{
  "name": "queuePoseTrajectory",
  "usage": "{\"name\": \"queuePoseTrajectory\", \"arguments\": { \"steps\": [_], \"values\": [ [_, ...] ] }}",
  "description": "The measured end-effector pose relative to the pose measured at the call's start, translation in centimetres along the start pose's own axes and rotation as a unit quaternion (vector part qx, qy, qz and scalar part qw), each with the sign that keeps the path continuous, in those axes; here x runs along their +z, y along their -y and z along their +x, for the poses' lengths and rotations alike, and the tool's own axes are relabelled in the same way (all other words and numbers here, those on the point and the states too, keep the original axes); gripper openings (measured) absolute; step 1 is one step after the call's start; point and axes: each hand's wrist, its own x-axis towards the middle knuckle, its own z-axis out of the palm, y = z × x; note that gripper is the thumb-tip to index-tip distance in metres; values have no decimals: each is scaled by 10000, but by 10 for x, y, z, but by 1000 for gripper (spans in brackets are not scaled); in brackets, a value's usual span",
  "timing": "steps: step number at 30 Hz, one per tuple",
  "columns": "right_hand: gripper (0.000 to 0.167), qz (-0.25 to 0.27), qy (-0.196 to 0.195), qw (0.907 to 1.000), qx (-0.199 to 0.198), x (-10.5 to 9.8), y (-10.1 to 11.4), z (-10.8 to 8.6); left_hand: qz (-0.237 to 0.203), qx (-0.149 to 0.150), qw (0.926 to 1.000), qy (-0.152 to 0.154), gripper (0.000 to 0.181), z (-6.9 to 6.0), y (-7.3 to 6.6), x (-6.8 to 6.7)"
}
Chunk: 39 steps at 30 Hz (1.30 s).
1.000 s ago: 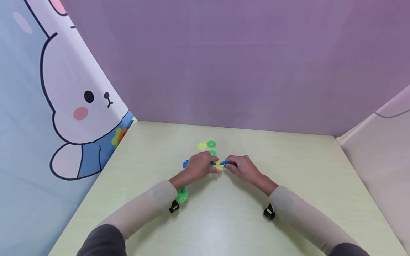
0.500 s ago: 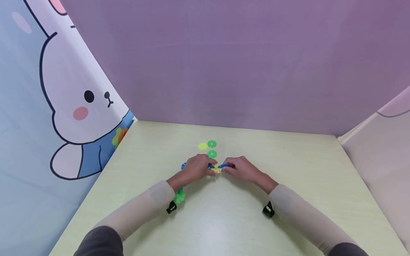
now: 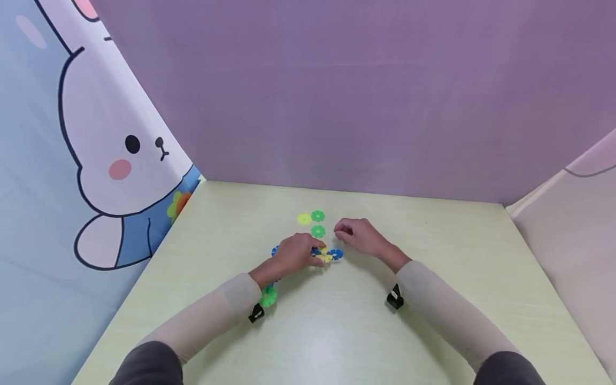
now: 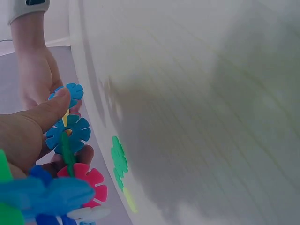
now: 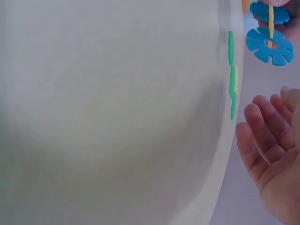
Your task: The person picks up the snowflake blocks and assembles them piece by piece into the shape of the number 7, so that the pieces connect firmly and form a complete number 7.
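Thumb and fingers of my left hand (image 3: 294,253) pinch a chain of joined notched discs above the table. In the left wrist view the chain shows a blue disc (image 4: 80,133), a red disc (image 4: 96,183) and a green one (image 4: 68,152) edge-on. A yellow disc (image 3: 325,255) and an outer blue disc (image 3: 336,254) stick out to the right of that hand. My right hand (image 3: 362,236) is off the chain, up and to its right, fingers loosely bent and holding nothing; in the right wrist view it (image 5: 272,145) lies below the blue disc (image 5: 271,46).
On the table (image 3: 433,256), beyond my hands, lie a yellow disc (image 3: 304,218) and two green discs (image 3: 317,216). A green disc (image 3: 268,296) of the chain hangs by my left wrist. A purple panel (image 3: 337,107) stands behind the table.
My right hand has let go of the outer blue disc and moved up, away from the chain. My left hand keeps its pinch and has shifted slightly left and down.
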Motion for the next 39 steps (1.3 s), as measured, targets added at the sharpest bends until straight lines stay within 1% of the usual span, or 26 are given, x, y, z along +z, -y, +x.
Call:
{"name": "queuePoseTrajectory", "arguments": {
  "steps": [4,6,11,16,23,29,33,39],
  "values": [
    [22,-250,-9,9997,40,1,4,14,39,27,10000,23,49,-2,-1,-1],
    [22,-307,57,9995,41,2,5,20,52,27,10000,26,49,-2,0,-2],
    [28,-427,432,9981,112,8,3,34,26,4,10000,29,48,-4,2,-1],
    [33,-794,785,9934,246,15,0,44,19,36,10000,20,48,-4,3,-1],
    [38,-1227,961,9875,230,20,5,52,15,56,10000,-12,48,-6,4,-3],
    [41,-1346,987,9855,304,24,6,56,-24,113,9999,-39,48,-6,5,-2],
    [43,-1532,1020,9821,394,27,5,57,-52,143,9999,-55,48,-5,6,-1],
    [43,-1693,1058,9787,475,29,7,59,-35,124,9999,-73,48,-6,7,0]
  ]
}}
